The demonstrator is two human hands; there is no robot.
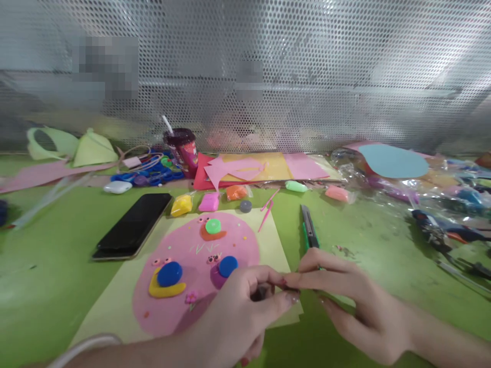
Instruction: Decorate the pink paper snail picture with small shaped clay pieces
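My left hand [245, 306] is over the lower right of a pink paper shape [184, 245] on a pale yellow sheet [111, 301]. Its thumb and index finger are pinched together; whatever is between them is too hidden to name. My right hand [356, 301] reaches in from the right, index fingertip touching the left fingertips, thumb held apart below. On the pink paper are three snail-like clay figures with caps for shells: a yellow clay one [166, 291] with a blue cap, a purple one [218, 277] partly behind my left hand, and an orange one [213, 235] with a green cap.
A green utility knife [310, 230] lies just beyond my right hand. Clay packets, such as a yellow one [181, 205], line the back. A phone [134, 225] lies left, a lidded cup [184, 151] stands behind, and pliers [441, 225] lie right. A perforated metal panel [291, 76] rises behind.
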